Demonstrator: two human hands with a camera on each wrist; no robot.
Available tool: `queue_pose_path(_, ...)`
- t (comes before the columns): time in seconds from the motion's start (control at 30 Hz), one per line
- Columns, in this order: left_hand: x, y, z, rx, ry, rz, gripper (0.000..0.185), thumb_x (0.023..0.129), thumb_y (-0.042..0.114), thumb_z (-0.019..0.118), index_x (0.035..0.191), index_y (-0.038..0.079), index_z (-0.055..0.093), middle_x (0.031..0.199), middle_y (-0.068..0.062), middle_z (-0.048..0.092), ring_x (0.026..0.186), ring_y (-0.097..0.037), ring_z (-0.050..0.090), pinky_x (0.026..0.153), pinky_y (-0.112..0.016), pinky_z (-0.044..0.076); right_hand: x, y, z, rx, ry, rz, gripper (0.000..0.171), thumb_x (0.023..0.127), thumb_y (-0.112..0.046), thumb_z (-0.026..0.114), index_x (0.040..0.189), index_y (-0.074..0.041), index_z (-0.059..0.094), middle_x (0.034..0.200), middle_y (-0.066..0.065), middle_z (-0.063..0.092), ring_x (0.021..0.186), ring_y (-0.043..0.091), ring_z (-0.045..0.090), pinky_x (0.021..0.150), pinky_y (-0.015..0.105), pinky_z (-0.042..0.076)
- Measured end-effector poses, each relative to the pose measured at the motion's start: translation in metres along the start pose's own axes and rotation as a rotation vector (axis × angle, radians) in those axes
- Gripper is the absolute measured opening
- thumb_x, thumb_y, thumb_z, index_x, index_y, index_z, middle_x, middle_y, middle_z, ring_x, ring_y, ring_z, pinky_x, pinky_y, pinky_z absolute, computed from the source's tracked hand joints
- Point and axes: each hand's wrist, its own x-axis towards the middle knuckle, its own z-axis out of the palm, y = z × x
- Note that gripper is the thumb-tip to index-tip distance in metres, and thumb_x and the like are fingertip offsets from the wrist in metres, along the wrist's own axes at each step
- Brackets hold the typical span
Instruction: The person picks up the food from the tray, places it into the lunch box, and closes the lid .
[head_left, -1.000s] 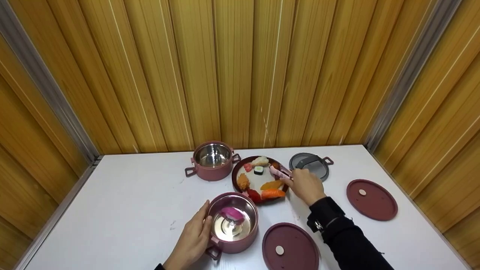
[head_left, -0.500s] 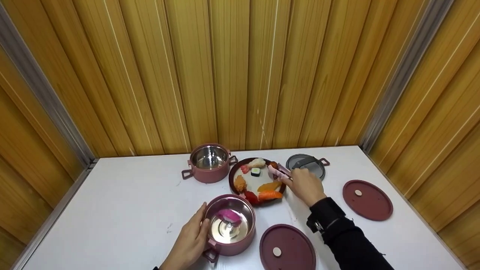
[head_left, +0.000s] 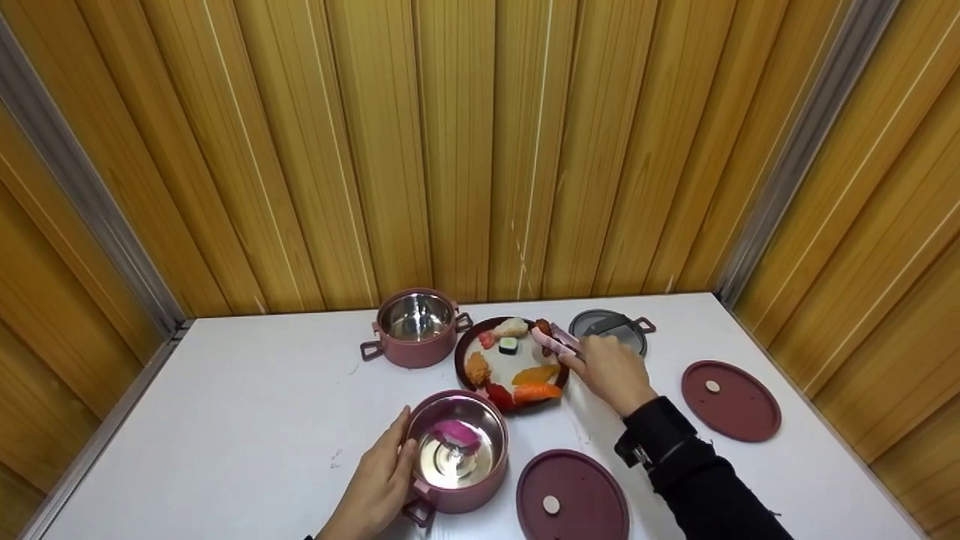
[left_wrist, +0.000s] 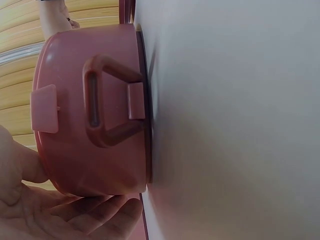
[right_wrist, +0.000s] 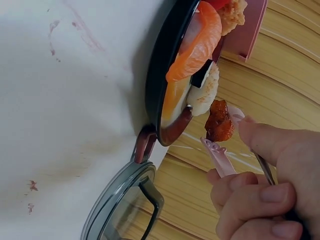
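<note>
My left hand (head_left: pixel 390 459) lies flat against the left side of the near pink pot (head_left: pixel 459 480), fingers straight; the left wrist view shows the pot (left_wrist: pixel 90 125) with its loop handle (left_wrist: pixel 107 102) and my palm beneath. A pink sushi piece (head_left: pixel 454 433) lies inside the pot. My right hand (head_left: pixel 600 364) grips pink tongs (head_left: pixel 559 341) over the back right rim of the dark plate (head_left: pixel 459 352). In the right wrist view the tongs (right_wrist: pixel 220 161) pinch a dark red piece (right_wrist: pixel 219 121) just above the plate rim (right_wrist: pixel 159 95).
Several sushi pieces lie on the plate, with salmon (head_left: pixel 536 391) at the front. A second pink pot (head_left: pixel 415 328) stands behind on the left. A grey lid (head_left: pixel 609 330) lies right of the plate. Two maroon lids (head_left: pixel 574 496) (head_left: pixel 731 401) lie flat on the white table.
The tongs in my right hand have edged slightly towards the plate's back rim. The left hand stays on the near pot.
</note>
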Motion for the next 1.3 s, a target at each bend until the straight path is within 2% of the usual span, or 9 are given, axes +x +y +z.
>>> queue_pose_path(0.13,0.0,0.0,0.0,-0.005,-0.004,-0.006,0.056,0.117,0.022,0.041,0.163,-0.009,0.033,0.166,-0.032,0.04,0.154,-0.051,0.042,0.125,-0.064,0.034,-0.002,-0.004,-0.003,0.0,0.019,-0.016,0.043,0.1,-0.038,0.077,0.072,-0.009,0.06,0.067,0.013,0.059,0.06,0.032,0.063,0.05,0.047,0.049)
queue_pose_path(0.33,0.001,0.001,0.001,-0.014,-0.009,-0.024,0.056,0.117,0.022,0.041,0.163,-0.009,0.033,0.167,-0.032,0.04,0.154,-0.052,0.041,0.125,-0.065,0.035,-0.004,-0.009,-0.007,0.01,0.033,-0.045,0.043,0.099,-0.038,0.078,0.071,-0.01,0.06,0.064,0.008,0.054,0.058,0.03,0.06,0.05,0.041,0.043)
queue_pose_path(0.7,0.0,0.001,0.0,-0.002,-0.001,-0.024,0.055,0.117,0.02,0.042,0.163,-0.008,0.034,0.166,-0.032,0.041,0.153,-0.052,0.043,0.124,-0.065,0.035,-0.009,-0.02,-0.017,0.04,0.002,-0.052,0.035,0.099,-0.04,0.077,0.083,-0.01,0.069,0.068,0.004,0.051,0.06,0.025,0.053,0.051,0.036,0.039)
queue_pose_path(0.93,0.0,0.0,0.0,0.007,-0.002,-0.011,0.055,0.117,0.02,0.042,0.163,-0.008,0.034,0.166,-0.032,0.041,0.153,-0.052,0.042,0.125,-0.065,0.034,-0.016,-0.026,-0.022,0.029,0.006,-0.082,0.033,0.1,-0.041,0.075,0.09,-0.01,0.071,0.068,0.005,0.053,0.061,0.026,0.054,0.051,0.036,0.039)
queue_pose_path(1.1,0.0,0.001,0.0,0.003,-0.005,-0.017,0.055,0.117,0.02,0.041,0.163,-0.008,0.034,0.166,-0.032,0.04,0.154,-0.052,0.042,0.125,-0.066,0.034,-0.021,-0.029,-0.027,0.035,0.02,-0.114,0.034,0.101,-0.041,0.075,0.087,-0.012,0.068,0.067,0.004,0.051,0.06,0.024,0.053,0.05,0.034,0.038)
queue_pose_path(1.3,0.001,0.001,0.001,-0.012,-0.014,-0.032,0.055,0.116,0.018,0.041,0.164,-0.009,0.032,0.167,-0.032,0.04,0.155,-0.052,0.041,0.125,-0.065,0.033,-0.027,-0.031,-0.032,0.096,0.042,-0.13,0.033,0.1,-0.038,0.076,0.082,-0.015,0.062,0.065,-0.001,0.046,0.058,0.019,0.048,0.048,0.031,0.033)
